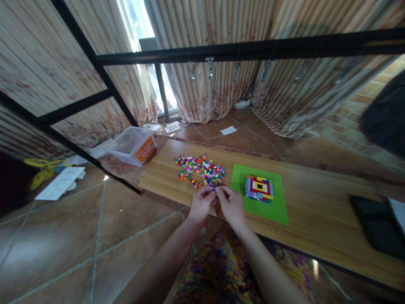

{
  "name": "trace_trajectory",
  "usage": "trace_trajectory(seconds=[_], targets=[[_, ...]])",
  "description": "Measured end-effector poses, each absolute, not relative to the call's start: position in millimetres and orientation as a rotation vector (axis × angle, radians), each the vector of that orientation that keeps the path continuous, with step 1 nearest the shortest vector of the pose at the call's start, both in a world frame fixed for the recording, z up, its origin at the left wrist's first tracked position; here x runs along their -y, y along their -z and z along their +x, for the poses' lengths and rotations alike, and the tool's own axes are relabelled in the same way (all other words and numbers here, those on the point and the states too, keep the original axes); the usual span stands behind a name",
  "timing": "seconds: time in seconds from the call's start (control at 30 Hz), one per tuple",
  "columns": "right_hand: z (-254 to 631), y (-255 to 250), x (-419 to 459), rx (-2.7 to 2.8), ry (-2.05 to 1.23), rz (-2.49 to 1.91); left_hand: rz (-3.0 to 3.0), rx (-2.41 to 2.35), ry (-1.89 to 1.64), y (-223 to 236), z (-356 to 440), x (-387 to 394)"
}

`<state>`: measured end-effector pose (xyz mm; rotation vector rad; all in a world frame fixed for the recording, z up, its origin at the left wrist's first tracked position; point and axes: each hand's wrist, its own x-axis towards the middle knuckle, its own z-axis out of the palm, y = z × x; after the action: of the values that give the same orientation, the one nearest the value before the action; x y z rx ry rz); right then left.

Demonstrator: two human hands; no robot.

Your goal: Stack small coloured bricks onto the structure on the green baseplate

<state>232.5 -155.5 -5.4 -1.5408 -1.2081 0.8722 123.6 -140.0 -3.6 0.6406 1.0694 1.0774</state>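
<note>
My left hand [201,203] and my right hand [232,204] meet at the near edge of the wooden board. Between their pinched fingertips is a small blue brick [214,190], mostly covered by the fingers. Just beyond them spreads a loose pile of small colourful toy bricks [207,169]. Right of my right hand lies a green baseplate [280,207]. On that plate stands a block built of bricks [259,188], with red, yellow and white rings around a dark centre on top and light blue on its side.
A clear plastic box [125,145] with an orange label is at the board's far left end. A dark flat tablet-like object [378,223] lies at the right. Black metal bars [221,52] cross above, before striped curtains. Papers [60,183] lie on the tiled floor.
</note>
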Motion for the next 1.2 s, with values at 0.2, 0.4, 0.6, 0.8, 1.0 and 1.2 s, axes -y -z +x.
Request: trace_trajectory(seconds=[0.2, 0.4, 0.6, 0.8, 1.0, 1.2], targets=[[229, 12, 158, 1.065, -0.883, -1.477, 0.631, -1.034, -1.096, 0, 132, 145], [236, 22, 152, 1.022, -0.882, -1.596, 0.453, -0.949, -1.037, 4, 127, 140], [240, 17, 141, 1.636, -0.476, -1.945, 0.453, -0.973, -1.086, 7, 113, 136], [228, 11, 129, 1.686, -0.431, -2.039, 0.720, -1.042, -1.164, 11, 105, 128], [237, 3, 143, 1.581, -0.460, -1.853, 0.831, -1.094, -1.128, 7, 109, 123], [269, -9, 171, 1.466, -0.419, -1.683, 0.978, -1.121, -0.966, -2, 137, 117]])
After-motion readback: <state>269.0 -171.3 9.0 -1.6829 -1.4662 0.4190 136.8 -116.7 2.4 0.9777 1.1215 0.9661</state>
